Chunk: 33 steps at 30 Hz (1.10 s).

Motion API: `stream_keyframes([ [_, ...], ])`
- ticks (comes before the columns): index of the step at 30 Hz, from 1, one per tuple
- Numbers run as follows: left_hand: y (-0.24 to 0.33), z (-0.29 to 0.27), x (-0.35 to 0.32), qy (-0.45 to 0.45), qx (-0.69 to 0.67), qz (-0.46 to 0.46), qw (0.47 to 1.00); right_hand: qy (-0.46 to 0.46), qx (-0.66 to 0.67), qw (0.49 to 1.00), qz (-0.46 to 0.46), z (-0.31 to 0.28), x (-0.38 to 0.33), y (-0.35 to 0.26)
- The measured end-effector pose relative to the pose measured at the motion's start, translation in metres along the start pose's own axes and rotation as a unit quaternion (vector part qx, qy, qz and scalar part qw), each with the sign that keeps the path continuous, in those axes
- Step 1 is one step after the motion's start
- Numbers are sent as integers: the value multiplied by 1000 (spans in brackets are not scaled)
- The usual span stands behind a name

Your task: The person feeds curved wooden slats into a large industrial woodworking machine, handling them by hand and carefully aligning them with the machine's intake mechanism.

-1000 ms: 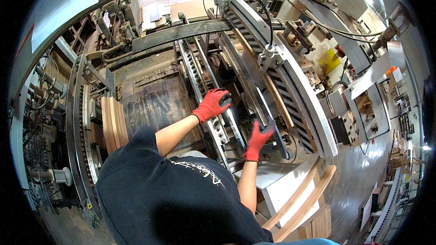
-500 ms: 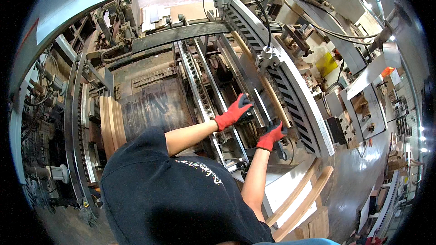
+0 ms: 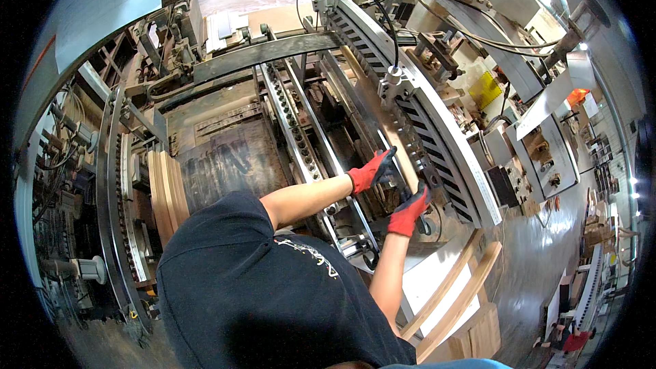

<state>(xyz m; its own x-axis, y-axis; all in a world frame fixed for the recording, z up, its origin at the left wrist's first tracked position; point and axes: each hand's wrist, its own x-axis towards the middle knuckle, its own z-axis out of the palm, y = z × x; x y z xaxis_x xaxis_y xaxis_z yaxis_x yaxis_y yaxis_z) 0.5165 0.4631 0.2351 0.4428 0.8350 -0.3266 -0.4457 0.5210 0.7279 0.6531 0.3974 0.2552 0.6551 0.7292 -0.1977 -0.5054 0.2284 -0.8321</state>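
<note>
Though gloved, hands (image 3: 408,215) at wooden strip (image 3: 406,162)

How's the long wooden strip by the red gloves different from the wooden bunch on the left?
The wooden strip is one piece by itself; the wooden bunch is several pieces packed side by side. The strip slants down to the right, while the bunch runs closer to straight up and down in the picture. The left hand and right hand are at the strip, but away from the bunch. Both are light brown.

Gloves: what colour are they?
The gloves are red, with black parts too; they show best in the head view.
</note>
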Motion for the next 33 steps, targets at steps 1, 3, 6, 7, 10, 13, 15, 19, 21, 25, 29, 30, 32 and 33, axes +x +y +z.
stream_keyframes([
  [1,-1,10,-5,-12,-38,-9,999,12,-30,999,-13,-25,-2,10],
  [3,-2,-12,-19,26,-121,31,992,-53,-57,995,61,-38,-60,6],
  [6,9,-15,-57,184,-54,59,980,-157,-140,973,98,-70,-120,-11],
  [7,11,-28,-69,230,-18,72,970,-160,-187,968,45,-72,-137,-7],
  [10,8,-71,-107,271,50,189,943,-236,-385,890,-62,-73,-164,-1],
  [13,20,-84,-163,240,43,148,958,-316,-460,826,-79,-75,-178,20],
  [15,26,-86,-194,205,6,184,961,-378,-572,701,-200,-70,-193,21],
  [19,21,-128,-222,152,11,247,957,-385,-702,555,-226,-61,-213,19],
  [21,-3,-169,-219,191,117,326,919,-405,-682,567,-222,-58,-212,20],
  [25,51,-149,-283,31,-154,285,946,-384,-668,618,-158,-78,-199,26],
  [29,67,-170,-345,59,-180,320,928,-395,-654,629,-142,-93,-191,24],
  [30,63,-182,-352,56,-189,334,922,-375,-670,620,-161,-103,-192,23],
  [32,61,-197,-378,131,-159,339,918,-342,-689,615,-173,-109,-199,17],
  [33,42,-227,-380,60,-205,350,912,-340,-686,625,-153,-117,-196,16],
])
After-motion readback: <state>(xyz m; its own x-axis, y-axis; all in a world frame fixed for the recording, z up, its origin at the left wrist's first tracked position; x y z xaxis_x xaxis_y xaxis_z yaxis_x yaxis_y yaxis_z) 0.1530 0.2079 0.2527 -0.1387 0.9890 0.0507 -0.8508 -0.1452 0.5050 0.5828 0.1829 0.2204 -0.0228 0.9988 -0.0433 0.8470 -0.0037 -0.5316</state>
